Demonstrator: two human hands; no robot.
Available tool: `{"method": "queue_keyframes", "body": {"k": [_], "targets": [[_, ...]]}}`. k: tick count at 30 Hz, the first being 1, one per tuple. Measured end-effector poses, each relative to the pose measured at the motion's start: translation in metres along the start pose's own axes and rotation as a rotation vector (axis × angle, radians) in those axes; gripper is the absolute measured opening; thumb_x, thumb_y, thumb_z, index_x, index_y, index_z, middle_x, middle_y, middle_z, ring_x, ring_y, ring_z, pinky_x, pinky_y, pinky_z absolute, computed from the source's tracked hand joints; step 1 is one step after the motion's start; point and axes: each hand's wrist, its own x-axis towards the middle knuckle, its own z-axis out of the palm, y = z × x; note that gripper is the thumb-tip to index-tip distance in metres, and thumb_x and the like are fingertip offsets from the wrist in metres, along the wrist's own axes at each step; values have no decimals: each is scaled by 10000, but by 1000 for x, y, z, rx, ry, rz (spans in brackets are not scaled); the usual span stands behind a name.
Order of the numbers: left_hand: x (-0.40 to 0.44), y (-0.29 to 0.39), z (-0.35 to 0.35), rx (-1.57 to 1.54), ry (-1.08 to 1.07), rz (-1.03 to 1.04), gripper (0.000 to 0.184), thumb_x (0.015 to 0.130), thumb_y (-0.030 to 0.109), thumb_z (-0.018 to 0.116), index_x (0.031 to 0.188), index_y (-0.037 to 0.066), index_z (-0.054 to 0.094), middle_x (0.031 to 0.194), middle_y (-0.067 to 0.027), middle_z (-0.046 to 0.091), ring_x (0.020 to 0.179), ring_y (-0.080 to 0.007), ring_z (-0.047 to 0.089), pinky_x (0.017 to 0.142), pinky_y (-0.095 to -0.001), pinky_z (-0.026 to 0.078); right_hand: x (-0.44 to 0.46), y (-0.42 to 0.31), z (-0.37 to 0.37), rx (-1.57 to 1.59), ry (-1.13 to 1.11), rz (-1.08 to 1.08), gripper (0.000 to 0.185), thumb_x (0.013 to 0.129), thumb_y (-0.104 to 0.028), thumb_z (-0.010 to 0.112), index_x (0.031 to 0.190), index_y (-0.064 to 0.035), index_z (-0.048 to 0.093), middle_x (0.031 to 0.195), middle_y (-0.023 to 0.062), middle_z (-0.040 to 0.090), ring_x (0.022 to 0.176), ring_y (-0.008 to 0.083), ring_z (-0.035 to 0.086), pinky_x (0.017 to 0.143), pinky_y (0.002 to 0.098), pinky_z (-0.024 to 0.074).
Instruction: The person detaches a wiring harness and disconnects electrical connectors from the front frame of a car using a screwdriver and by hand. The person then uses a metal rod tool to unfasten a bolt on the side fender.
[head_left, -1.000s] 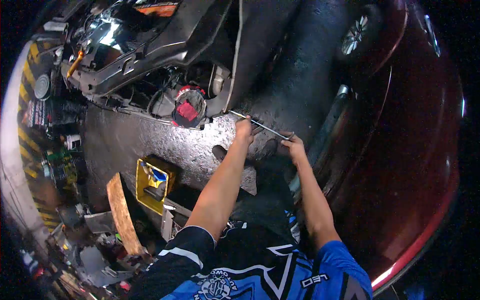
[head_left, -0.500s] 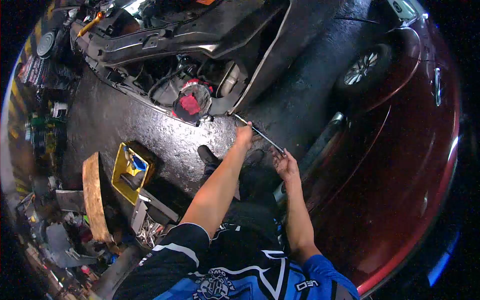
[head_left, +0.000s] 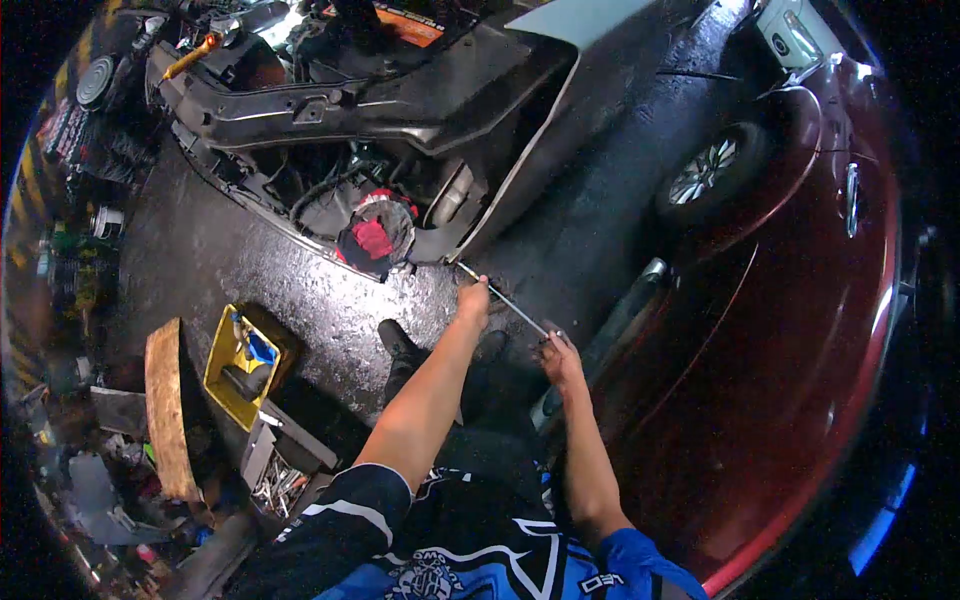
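Note:
A long thin metal rod (head_left: pixel 515 308) slants down to the right from the lower corner of a car's body panel (head_left: pixel 520 165). Near its upper end, my left hand (head_left: pixel 474 297) is closed around it. At the lower end my right hand (head_left: pixel 558 358) has its fingers closed on the rod. The rod's tip meets the panel edge, where the exact contact is too small to make out. Left of that corner, a round part with red and black cloth (head_left: pixel 374 238) sits in the open front of the car.
A dark red car (head_left: pixel 760 360) stands on the right. At the lower left are a yellow bin (head_left: pixel 215 375), a curved wooden board (head_left: pixel 168 410) and a tray of metal tools (head_left: pixel 280 488). An orange-handled tool (head_left: pixel 190 58) lies on the car's front.
The view has shifted and turned. My right hand, whose fingers were spread by the rod's end half a second ago, is now closed on it. My left hand stays on the rod.

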Motion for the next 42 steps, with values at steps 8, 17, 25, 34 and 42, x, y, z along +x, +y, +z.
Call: {"method": "queue_keyframes", "body": {"k": [8,17,25,34,42], "targets": [[-31,19,9,-130,-23,-65,236,1030,214,516,1178,34,555,1045,-132,636,912,-318,655,779,-564,559,1,-7,2,295,-28,278,674,951,-569,545,1344,-25,481,1337,197,560,1167,378,584,934,475,504],[-73,46,19,-180,-11,-17,190,1040,235,509,1054,52,555,855,-87,635,779,-297,692,699,-515,570,29,25,-11,-209,120,-38,334,959,-186,616,1259,-42,595,1290,118,636,1016,251,629,823,354,530],[-40,28,14,-175,-2,-95,214,1033,242,525,1009,35,573,829,-88,638,749,-294,685,687,-490,569,-2,-27,8,-1466,167,-563,518,861,-223,719,1356,-157,580,1420,243,494,1321,387,450,1111,472,363],[-47,39,12,-114,17,-97,244,1034,233,522,1043,2,598,915,-157,693,729,-271,681,652,-428,580,28,-66,66,-1340,-180,1,551,1013,-424,506,1320,30,561,1220,213,655,1126,364,612,975,403,443],[-22,13,8,-211,-69,-38,214,1012,213,558,1068,10,598,896,-127,704,767,-241,695,668,-410,551,53,-43,86,-1664,-75,-225,407,991,-337,556,1222,-10,629,1116,193,682,1004,384,653,825,445,520]]}}
